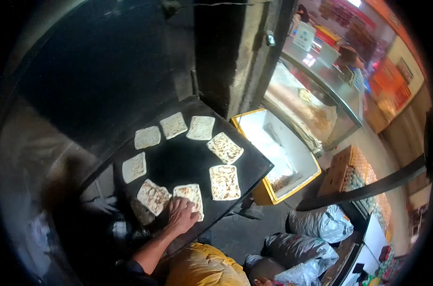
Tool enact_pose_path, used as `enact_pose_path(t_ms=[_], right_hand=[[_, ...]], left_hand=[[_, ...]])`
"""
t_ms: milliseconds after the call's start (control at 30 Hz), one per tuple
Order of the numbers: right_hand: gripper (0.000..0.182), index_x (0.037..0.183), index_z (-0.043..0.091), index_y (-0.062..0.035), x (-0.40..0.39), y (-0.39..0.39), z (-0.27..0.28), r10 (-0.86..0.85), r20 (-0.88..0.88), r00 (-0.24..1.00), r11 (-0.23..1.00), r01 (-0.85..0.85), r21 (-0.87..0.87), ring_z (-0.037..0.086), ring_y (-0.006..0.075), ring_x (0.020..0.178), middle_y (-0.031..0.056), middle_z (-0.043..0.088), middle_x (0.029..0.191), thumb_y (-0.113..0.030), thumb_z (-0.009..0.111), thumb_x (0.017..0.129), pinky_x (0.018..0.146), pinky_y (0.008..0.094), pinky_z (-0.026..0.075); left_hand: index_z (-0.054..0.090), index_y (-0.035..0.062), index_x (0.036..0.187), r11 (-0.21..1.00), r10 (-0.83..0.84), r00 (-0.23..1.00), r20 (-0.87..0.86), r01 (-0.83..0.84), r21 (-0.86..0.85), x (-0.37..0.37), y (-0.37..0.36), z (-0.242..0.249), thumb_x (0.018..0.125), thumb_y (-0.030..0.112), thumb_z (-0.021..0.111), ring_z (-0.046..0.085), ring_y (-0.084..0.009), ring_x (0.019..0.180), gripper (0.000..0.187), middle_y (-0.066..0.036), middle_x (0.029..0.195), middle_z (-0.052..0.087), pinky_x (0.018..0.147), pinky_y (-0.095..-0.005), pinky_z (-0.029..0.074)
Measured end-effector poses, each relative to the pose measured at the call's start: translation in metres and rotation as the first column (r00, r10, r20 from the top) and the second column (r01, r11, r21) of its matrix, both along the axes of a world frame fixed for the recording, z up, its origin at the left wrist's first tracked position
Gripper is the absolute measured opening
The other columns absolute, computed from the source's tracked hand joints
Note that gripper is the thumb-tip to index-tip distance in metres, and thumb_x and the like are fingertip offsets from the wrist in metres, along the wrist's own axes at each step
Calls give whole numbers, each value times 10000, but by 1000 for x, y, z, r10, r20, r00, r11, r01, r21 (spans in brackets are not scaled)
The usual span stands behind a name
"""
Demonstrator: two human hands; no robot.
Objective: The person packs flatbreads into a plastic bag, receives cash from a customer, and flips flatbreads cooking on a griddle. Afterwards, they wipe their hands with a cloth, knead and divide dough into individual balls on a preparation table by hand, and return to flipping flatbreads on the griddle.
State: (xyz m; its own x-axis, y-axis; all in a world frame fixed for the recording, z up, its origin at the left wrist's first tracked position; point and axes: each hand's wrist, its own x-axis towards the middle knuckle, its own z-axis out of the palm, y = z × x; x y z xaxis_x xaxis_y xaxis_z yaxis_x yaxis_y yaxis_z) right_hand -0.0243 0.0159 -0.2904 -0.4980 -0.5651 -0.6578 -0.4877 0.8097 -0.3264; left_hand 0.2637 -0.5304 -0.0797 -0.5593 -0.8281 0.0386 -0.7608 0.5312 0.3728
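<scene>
My left hand point(183, 215) reaches in from the lower left over a dark flat griddle point(173, 159). Its slightly bent fingers rest on the lower left part of a browned flatbread point(191, 193), which lies flat on the surface. Just left of the fingers is another browned flatbread point(153, 196), its edge close to them. Several more roughly square flatbreads lie in a ring, some pale, like the one at the back point(201, 127), others spotted brown, like the one at the right point(224, 182). A small skin-toned patch at the bottom edge may be my right hand point(264, 282); its fingers cannot be made out.
Right of the griddle stands a yellow-edged white box point(313, 172) with crumbs inside. Beyond it is a glass-fronted counter point(321, 90). Stacked egg trays point(364, 183) are further right. Silver-grey sacks point(297, 252) lie below, beside yellow cloth point(207, 267).
</scene>
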Motion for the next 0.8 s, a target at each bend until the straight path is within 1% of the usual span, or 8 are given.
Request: enact_pose_path(t_ms=[167,233,367,500,567,600,733,800], right_hand=[[415,1028,646,-38,-53,0,-20,-57,71,996,969,73,-237,604,258,709,89,640,780,-381,743,814,619,412,494],[408,1035,648,-41,-68,-3,-15,6,63,998,979,7,-203,604,260,729,90,644,796,-375,735,817,639,419,491],[395,1048,651,-46,-74,-1,-7,119,65,991,980,-106,-171,605,265,771,92,653,829,-363,718,823,678,435,484],[382,1060,655,-51,-71,-14,-11,279,59,959,949,-265,-171,606,269,813,94,663,862,-352,701,828,718,450,477],[377,1067,657,-54,-60,-28,-11,380,60,923,916,-366,-163,607,271,833,95,667,879,-346,693,831,738,458,473],[374,1070,658,-55,-52,-38,-8,437,60,897,891,-424,-160,607,273,844,95,669,887,-343,689,833,748,461,472],[365,1083,662,-60,2,-83,-3,661,62,748,748,-650,-137,608,277,885,97,679,920,-332,672,838,788,477,465],[361,1089,664,-63,45,-101,-3,762,52,646,647,-752,-124,608,279,906,98,683,937,-326,664,841,807,484,461]], left_hand=[[592,61,1133,969,226,949,-221,-241,-46,19,78,26,819,215,689,514,-355,1071,363,-150,1128,548,907,-455,423],[584,43,1150,947,274,870,-409,-170,273,41,139,18,855,184,672,573,-355,1023,339,-166,1092,583,851,-431,473],[558,14,1195,761,434,868,-240,-211,614,110,287,-37,967,266,599,601,-271,983,342,-139,1076,598,851,-415,491],[534,41,1278,373,730,678,86,-502,780,201,438,-95,981,368,567,619,-263,955,442,-109,1069,620,811,-411,507],[610,67,1138,886,356,927,120,-375,272,291,585,-277,899,279,623,647,-288,922,320,-126,1061,652,818,-414,522],[647,80,1068,962,271,934,235,-257,-88,313,620,-291,858,235,651,660,-301,906,261,-134,1058,667,822,-415,530],[640,79,1014,755,512,733,448,-633,173,340,713,-251,882,203,569,636,-290,912,195,-123,1018,645,819,-455,516],[623,88,995,831,554,618,558,-450,-326,344,757,-239,891,208,531,606,-278,929,184,-106,953,620,817,-476,497]])
